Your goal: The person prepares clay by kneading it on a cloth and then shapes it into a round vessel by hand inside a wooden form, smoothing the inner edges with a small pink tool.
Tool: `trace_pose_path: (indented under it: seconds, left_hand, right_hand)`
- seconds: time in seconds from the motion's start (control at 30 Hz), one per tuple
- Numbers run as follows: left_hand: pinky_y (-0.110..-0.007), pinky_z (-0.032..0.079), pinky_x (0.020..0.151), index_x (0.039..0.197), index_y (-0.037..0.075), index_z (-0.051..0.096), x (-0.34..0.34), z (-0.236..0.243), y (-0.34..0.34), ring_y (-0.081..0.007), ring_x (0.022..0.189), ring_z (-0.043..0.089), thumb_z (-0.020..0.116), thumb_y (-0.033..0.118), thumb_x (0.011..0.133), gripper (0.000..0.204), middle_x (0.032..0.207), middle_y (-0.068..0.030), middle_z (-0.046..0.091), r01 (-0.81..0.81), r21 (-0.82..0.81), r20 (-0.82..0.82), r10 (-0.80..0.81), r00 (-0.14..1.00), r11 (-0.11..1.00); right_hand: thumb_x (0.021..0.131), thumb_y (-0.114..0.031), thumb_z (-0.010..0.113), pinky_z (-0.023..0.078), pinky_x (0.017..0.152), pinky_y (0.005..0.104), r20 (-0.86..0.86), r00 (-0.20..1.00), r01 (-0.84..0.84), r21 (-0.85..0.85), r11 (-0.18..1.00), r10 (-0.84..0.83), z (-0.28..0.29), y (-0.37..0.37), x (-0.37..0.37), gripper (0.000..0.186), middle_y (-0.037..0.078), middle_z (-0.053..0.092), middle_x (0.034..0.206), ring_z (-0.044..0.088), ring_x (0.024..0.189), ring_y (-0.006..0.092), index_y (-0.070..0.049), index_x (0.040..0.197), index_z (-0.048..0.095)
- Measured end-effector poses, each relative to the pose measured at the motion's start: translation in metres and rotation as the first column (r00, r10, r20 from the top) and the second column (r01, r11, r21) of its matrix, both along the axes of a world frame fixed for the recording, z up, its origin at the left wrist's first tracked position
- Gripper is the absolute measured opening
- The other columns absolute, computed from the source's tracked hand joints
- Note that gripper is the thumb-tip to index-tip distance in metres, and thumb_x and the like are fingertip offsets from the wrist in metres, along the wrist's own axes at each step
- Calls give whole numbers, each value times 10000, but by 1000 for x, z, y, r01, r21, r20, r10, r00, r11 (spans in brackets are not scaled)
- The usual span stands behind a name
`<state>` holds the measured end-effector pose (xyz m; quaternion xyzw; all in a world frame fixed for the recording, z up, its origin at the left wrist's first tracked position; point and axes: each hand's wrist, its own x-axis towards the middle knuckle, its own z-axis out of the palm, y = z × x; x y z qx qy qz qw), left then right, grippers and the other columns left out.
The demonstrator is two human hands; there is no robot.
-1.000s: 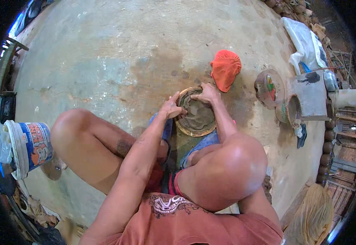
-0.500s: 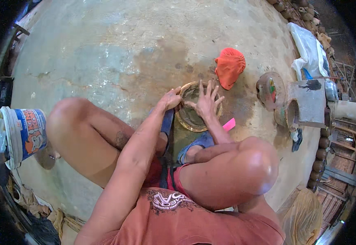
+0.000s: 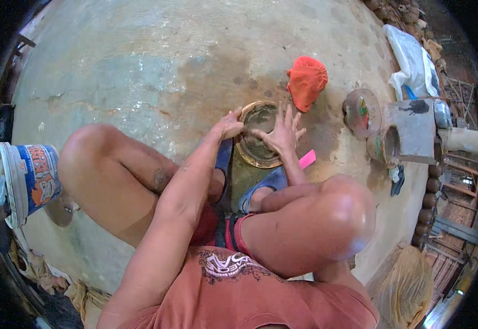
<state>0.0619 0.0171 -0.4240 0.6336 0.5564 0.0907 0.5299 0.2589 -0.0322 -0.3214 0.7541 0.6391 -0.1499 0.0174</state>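
1. Round basin (image 3: pixel 262 165), tan-rimmed: centre of frame, on the floor (image 3: pixel 140 98); holds wet grey clay-like paste (image 3: pixel 261 117).
2. Right hand (image 3: pixel 285 133): over the basin's right side, fingers spread wide, nothing pinched.
3. Left hand (image 3: pixel 230 125): at the left rim; whether its fingers grip or merely rest, cannot tell.
4. Red-orange cloth item (image 3: pixel 307 83): upper right of basin, near.
5. Pink strip (image 3: pixel 307 159): lower right of basin.
6. Risk, judged: uneven pressure could tip the basin, slopping paste over its rim.

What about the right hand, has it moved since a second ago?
Yes: judged against the red cloth, the right hand has shifted down the picture.
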Motion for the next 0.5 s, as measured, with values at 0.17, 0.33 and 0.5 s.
trace_pose_path:
  seconds: [0.17,0.33,0.5]
  left_hand:
    - [-400,321,1259,1634,78,368,18,31,0,-342,1561,348,747,320,744,998,1669,-232,380,44,-130,65,-35,997,991]
    - [-390,286,1273,1640,27,335,12,15,2,-338,1569,334,750,329,760,1018,1676,-232,368,-38,-55,24,39,999,998]
    - [-390,288,1275,1643,25,331,26,28,0,-328,1567,343,744,317,775,1004,1674,-218,381,-7,-74,-10,6,1000,997]
  right_hand:
    - [586,-813,848,125,1111,877,86,983,169,-104,980,-161,-8,-21,14,1461,208,20,1768,21,1589,549,-231,1712,123]
    - [580,-831,833,118,1118,872,115,988,110,-65,992,-102,-18,-47,24,1472,215,28,1764,37,1587,549,-225,1713,115]
    - [594,-778,870,162,1154,826,37,963,267,-28,963,-266,-13,-55,27,1473,232,78,1750,88,1581,543,-176,1707,114]
